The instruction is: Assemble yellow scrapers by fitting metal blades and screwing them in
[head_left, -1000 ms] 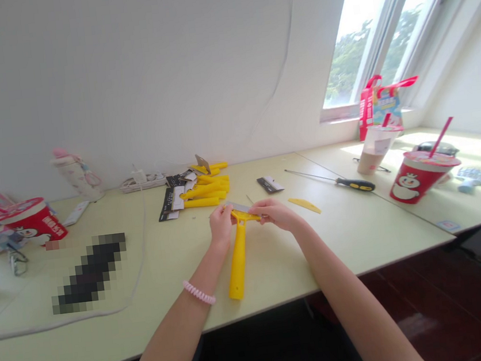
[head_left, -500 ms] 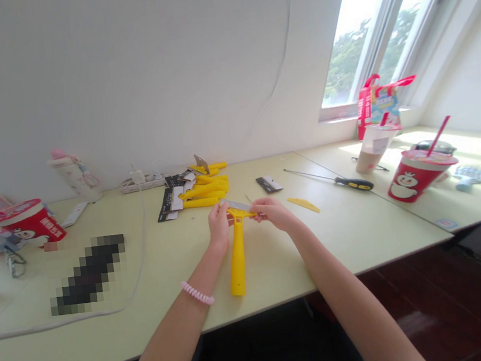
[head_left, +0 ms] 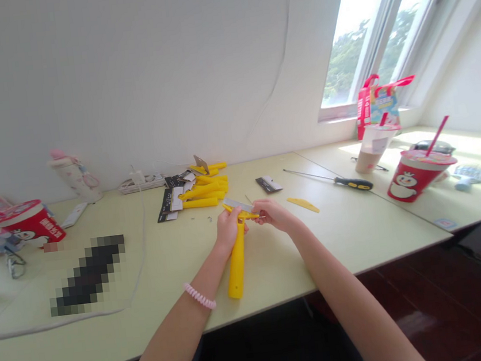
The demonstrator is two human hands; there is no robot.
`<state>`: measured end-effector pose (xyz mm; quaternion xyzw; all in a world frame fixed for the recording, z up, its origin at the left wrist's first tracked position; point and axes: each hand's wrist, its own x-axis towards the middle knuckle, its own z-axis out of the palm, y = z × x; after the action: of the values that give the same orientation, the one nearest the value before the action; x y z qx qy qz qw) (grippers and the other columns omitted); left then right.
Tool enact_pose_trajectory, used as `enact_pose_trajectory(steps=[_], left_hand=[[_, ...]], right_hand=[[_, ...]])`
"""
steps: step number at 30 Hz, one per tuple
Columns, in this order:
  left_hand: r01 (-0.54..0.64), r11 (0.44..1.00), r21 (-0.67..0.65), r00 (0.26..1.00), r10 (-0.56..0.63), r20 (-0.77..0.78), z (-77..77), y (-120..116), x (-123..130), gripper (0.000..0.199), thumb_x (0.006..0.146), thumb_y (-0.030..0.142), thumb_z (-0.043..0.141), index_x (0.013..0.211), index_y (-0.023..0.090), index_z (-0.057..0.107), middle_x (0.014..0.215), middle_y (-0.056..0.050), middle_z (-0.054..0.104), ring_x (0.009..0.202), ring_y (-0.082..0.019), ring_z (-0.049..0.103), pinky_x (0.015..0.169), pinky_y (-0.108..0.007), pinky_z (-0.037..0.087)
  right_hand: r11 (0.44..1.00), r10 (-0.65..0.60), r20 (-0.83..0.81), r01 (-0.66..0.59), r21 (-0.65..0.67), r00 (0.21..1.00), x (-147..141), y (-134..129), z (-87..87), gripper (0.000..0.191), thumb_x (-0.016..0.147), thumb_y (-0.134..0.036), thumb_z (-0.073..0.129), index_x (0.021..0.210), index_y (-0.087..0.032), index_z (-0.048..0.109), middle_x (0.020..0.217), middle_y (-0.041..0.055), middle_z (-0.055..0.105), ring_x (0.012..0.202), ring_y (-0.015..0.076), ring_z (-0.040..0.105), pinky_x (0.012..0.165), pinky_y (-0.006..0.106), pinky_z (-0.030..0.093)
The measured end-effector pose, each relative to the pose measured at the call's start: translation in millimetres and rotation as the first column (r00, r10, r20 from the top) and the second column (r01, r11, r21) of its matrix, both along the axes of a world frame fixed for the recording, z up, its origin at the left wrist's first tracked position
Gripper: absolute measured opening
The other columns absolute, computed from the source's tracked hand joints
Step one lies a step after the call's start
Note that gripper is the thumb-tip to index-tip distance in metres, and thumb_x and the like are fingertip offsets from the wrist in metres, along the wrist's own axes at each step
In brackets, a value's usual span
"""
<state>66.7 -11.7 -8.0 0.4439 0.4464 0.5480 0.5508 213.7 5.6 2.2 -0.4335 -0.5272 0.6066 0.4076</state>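
While we worked, left grip: our left hand (head_left: pixel 229 231) closed around the neck of a yellow scraper (head_left: pixel 237 260).
Right grip: our right hand (head_left: pixel 274 214) pinched the scraper's head.

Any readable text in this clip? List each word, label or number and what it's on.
Nothing can be quoted; all of it is too small or blurred.
Red paper cup at left: white lettering, too blurred to read.
Black-and-white packaging cards by the pile: print too small.
Separate black card: print too small.
Bag on the windowsill: print too small.
Yellow scraper: no lettering visible.
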Motion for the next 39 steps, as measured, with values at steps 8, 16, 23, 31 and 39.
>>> enact_pose_trajectory(steps=[8, 16, 23, 31, 39], left_hand=[[-0.044, 0.999, 0.009, 0.997, 0.043, 0.057, 0.2, 3.9, -3.6, 0.02, 0.07, 0.033, 0.056, 0.073, 0.014, 0.051, 0.053, -0.001, 0.059, 0.034, -0.009, 0.047, 0.036, -0.021, 0.035], [-0.066, 0.998, -0.026, 0.997, 0.067, 0.039, -5.0, 10.8, -9.3, 0.02, 0.07, 0.033, 0.056, 0.072, 0.013, 0.052, 0.056, -0.003, 0.061, 0.035, -0.009, 0.047, 0.036, -0.021, 0.036], [-0.072, 0.997, -0.038, 0.997, 0.073, 0.026, -5.0, 10.7, -9.1, 0.018, 0.071, 0.031, 0.055, 0.071, 0.014, 0.051, 0.055, -0.003, 0.061, 0.034, -0.008, 0.047, 0.036, -0.021, 0.036], [-0.076, 0.996, -0.052, 0.997, 0.078, 0.018, -5.5, 11.8, -9.6, 0.018, 0.071, 0.031, 0.055, 0.071, 0.014, 0.051, 0.055, -0.002, 0.061, 0.035, -0.009, 0.048, 0.036, -0.021, 0.037], [-0.069, 0.996, -0.06, 0.998, 0.068, -0.01, -5.6, 11.2, -6.1, 0.016, 0.072, 0.03, 0.054, 0.07, 0.014, 0.05, 0.051, -0.001, 0.059, 0.032, -0.009, 0.047, 0.034, -0.02, 0.036]], right_hand=[[0.991, -0.036, 0.135, 0.018, 0.131, 0.99, -5.5, -3.7, 4.1, 0.025, 0.07, -0.041, 0.061, 0.07, -0.016, 0.059, 0.066, 0.0022, 0.058, 0.06, 0.0104, 0.053, 0.05, 0.021, 0.039], [0.708, -0.702, 0.556, 0.352, 0.612, 0.445, 52.8, 13.4, -8.8, 0.019, 0.072, -0.021, 0.05, 0.079, -0.019, 0.067, 0.089, 0.0067, 0.063, 0.085, 0.0203, 0.056, 0.082, 0.033, 0.04], [0.766, -0.61, 0.774, 0.375, 0.522, 0.168, 90.1, 7.7, -15.3, 0.029, 0.076, -0.023, 0.051, 0.099, -0.021, 0.068, 0.11, 0.0119, 0.057, 0.104, 0.0299, 0.048, 0.083, 0.04, 0.036], [0.843, -0.457, 0.886, 0.357, 0.403, 0.077, 85.9, 8.3, -13.9, 0.04, 0.077, -0.011, 0.044, 0.112, -0.02, 0.062, 0.112, 0.0138, 0.056, 0.106, 0.029, 0.048, 0.082, 0.041, 0.036], [0.867, -0.462, 0.865, 0.303, 0.394, 0.195, 95.9, 6.3, -4.5, 0.027, 0.069, -0.011, 0.051, 0.09, -0.018, 0.067, 0.098, 0.0119, 0.062, 0.086, 0.0217, 0.058, 0.064, 0.029, 0.041]])
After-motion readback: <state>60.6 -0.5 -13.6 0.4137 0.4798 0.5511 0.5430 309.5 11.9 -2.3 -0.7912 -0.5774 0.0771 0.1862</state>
